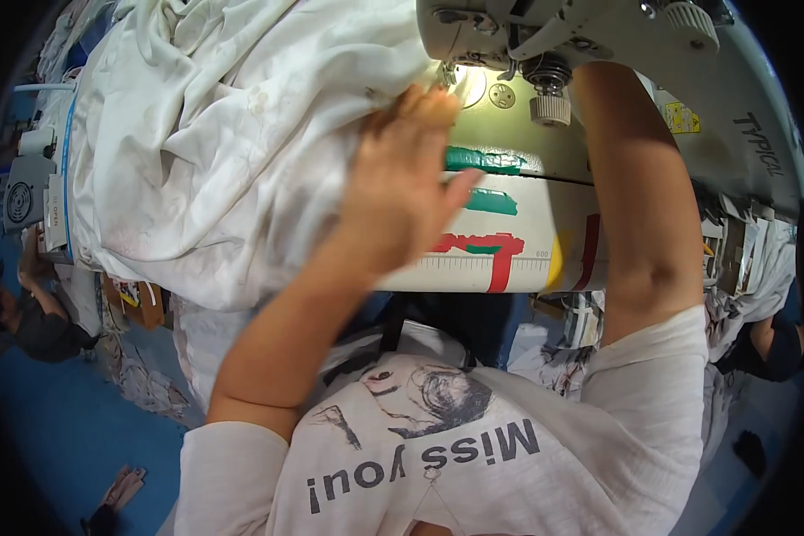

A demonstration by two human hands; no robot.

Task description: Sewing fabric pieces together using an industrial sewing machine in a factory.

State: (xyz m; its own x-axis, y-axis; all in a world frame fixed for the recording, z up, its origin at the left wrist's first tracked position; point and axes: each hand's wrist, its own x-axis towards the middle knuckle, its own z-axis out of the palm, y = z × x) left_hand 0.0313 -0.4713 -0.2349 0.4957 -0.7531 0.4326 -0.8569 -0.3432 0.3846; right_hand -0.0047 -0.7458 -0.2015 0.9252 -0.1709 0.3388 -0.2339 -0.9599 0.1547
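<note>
My left hand [393, 183] lies flat with its fingers stretched out and the thumb apart, on the edge of a large white cloth [214, 134]. Its fingertips, slightly blurred, reach close to the lit needle area of a sewing machine [590, 40]. The cloth is heaped in loose folds over the left of the machine table [545, 201] and hangs over its front edge. My right forearm [639, 170] passes behind the machine head, which hides the right hand, so I cannot see what it touches.
Green tape [487, 161] and red tape [500, 268] mark the table beside a printed ruler scale. A grey box with a round fan grille [20, 204] stands at the far left. Other people [36, 313] are at both sides, with piled fabric [764, 277] at the right.
</note>
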